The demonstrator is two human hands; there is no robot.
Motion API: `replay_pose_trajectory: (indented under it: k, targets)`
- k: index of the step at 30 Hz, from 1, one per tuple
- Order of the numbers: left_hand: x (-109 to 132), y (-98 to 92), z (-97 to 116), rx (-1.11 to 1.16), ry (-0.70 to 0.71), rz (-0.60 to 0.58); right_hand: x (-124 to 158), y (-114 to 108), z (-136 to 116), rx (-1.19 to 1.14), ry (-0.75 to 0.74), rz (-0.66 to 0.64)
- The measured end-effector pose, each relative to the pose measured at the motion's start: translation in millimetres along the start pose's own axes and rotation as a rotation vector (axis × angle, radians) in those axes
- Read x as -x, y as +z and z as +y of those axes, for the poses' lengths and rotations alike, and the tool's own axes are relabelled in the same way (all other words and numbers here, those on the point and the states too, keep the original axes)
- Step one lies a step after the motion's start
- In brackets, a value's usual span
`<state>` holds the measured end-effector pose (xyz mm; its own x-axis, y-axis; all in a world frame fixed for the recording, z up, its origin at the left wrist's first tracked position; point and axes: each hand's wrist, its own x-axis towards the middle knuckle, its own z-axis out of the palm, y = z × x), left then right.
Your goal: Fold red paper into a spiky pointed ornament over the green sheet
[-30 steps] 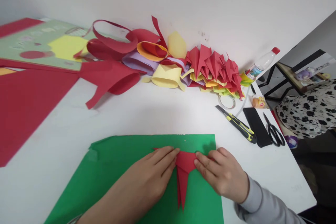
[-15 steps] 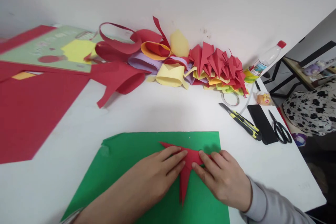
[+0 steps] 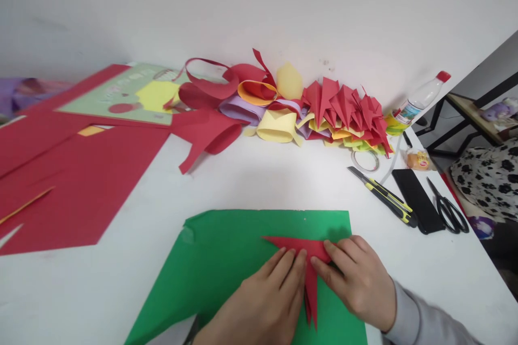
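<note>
A small folded red paper piece point(image 3: 308, 252) with long pointed tips lies on a green paper sheet point(image 3: 226, 259) near the front of the white table point(image 3: 259, 183). My left hand point(image 3: 263, 307) lies on its left side, fingers stretched flat and pressing it down. My right hand point(image 3: 358, 280) presses its right side with the fingers bent and held together on the fold. Both hands touch the red piece; part of it is hidden beneath them.
A pile of folded red, yellow and purple paper shapes point(image 3: 324, 110) lines the wall. Large red sheets point(image 3: 76, 183) lie at left. At right are a tape roll point(image 3: 365, 160), a yellow-black utility knife point(image 3: 382, 195), a black case point(image 3: 418, 201), scissors point(image 3: 448, 207) and a plastic bottle point(image 3: 423, 98).
The view has shifted, so everything sits further right and lower. My left hand has slid toward me along the red piece, and the two hands have closed in on its central fold.
</note>
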<state>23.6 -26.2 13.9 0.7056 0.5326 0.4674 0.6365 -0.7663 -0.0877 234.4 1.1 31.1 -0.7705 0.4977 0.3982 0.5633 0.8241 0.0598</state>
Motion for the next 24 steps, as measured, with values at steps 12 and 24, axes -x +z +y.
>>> replay_pose_trajectory:
  k: [12,24]
  targets:
    - [1,-13.8,-40,-0.451,-0.291,-0.165,-3,-3,0,-0.003,0.031,0.014]
    - [7,18.7,-1,0.138,0.012,-0.029,0,-4,18,-0.397,0.19,0.154]
